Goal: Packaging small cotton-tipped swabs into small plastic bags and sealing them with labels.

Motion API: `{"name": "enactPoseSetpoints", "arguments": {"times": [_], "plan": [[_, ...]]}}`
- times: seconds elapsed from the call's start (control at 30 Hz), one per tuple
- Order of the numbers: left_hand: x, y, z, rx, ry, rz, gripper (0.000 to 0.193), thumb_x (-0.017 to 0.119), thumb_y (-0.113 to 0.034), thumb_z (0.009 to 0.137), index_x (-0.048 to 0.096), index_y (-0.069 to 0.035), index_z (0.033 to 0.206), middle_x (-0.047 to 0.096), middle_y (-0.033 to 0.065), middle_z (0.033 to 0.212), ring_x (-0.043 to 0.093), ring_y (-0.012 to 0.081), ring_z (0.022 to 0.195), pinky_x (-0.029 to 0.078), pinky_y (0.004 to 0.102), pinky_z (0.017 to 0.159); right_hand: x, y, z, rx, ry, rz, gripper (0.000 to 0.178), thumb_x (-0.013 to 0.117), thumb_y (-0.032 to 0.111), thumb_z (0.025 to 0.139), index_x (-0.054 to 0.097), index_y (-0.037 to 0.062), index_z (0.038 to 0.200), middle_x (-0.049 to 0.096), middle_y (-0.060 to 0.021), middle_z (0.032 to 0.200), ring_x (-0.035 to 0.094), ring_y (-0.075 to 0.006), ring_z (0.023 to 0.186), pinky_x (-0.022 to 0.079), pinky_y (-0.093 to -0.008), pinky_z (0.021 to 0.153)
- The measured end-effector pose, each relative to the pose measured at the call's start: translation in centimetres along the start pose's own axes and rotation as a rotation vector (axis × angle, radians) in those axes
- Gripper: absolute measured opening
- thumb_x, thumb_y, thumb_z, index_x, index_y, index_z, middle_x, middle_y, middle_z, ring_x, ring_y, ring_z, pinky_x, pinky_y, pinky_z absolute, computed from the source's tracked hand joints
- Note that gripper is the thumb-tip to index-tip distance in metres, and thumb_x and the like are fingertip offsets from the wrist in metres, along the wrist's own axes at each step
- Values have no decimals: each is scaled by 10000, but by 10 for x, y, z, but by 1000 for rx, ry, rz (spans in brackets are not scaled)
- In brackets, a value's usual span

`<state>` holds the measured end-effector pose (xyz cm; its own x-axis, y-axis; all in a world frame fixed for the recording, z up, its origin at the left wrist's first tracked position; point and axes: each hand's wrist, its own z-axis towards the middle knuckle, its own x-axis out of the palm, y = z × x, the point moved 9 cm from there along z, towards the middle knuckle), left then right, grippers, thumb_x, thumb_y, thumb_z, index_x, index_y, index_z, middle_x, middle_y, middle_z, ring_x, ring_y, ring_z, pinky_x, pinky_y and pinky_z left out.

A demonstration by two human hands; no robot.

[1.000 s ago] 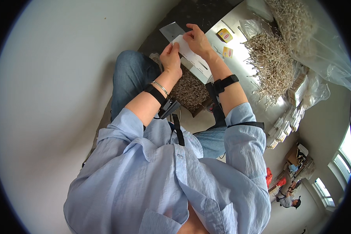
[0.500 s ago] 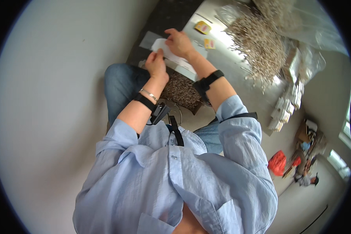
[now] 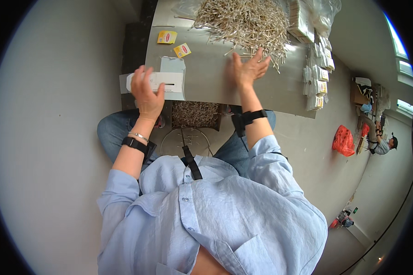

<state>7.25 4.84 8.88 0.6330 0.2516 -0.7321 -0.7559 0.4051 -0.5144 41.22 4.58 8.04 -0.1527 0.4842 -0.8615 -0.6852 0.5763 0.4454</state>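
My left hand (image 3: 146, 94) is open, fingers apart, over a flat white plate with a dark slot (image 3: 175, 81) at the table's near left. Whether the fingertips press on the plate, I cannot tell. Under the plate lies a pale grey-blue sheet (image 3: 174, 64). Holding nothing, my right hand (image 3: 250, 69) is open at the near edge of a large heap of thin cotton swabs (image 3: 241, 23). Two small yellow packets, an upright one (image 3: 167, 37) and a tilted one (image 3: 182, 50), lie beyond the plate.
Stacks of small clear packs (image 3: 321, 75) line the right edge of the metal table (image 3: 211, 78). Below its front edge, between my knees, a box (image 3: 195, 114) holds more sticks. A red bag (image 3: 343, 140) and another person (image 3: 382, 145) are farther right on the floor.
Both hands were together over the white plate; they are now apart. The right hand has moved right to the heap, while the left stays by the plate. My view has turned and shifted.
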Motion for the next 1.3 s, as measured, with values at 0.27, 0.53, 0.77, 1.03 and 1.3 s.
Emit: {"name": "enactPoseSetpoints", "arguments": {"times": [0.27,0.53,0.77,1.03,1.3], "plan": [[57,-29,17,279,282,-73,584,697,-221,811,435,-77,1313,421,110,1369,379,310,1277,306,435,1086,29,-11,-1,-107,9,0,656,699,361,792,434,69,1316,407,-166,1300,323,-352,1237,223,-510,1055],[57,-25,18,241,271,-69,600,726,-260,794,451,-70,1293,450,105,1335,429,296,1234,369,395,1048,31,64,-67,-355,96,86,616,674,250,792,432,12,1306,430,-158,1282,350,-347,1213,251,-504,1027],[57,-22,18,209,254,-86,613,734,-281,789,458,-73,1295,458,104,1323,444,296,1218,380,397,1038,25,82,-70,-525,223,261,597,648,106,763,448,57,1323,452,-163,1282,379,-362,1202,303,-500,1001],[62,-24,24,173,264,-62,619,705,-341,810,461,-76,1314,467,99,1314,421,289,1236,367,396,1044,36,67,-29,-652,110,36,462,694,241,786,564,177,1225,495,-102,1199,428,-319,1144,322,-468,980],[90,-36,47,63,243,14,413,685,-173,807,579,-135,1204,537,28,1124,465,239,1054,359,400,892,21,63,-68,-567,101,103,243,692,213,800,662,187,1040,537,-40,1053,487,-269,1010,379,-416,878]]}}
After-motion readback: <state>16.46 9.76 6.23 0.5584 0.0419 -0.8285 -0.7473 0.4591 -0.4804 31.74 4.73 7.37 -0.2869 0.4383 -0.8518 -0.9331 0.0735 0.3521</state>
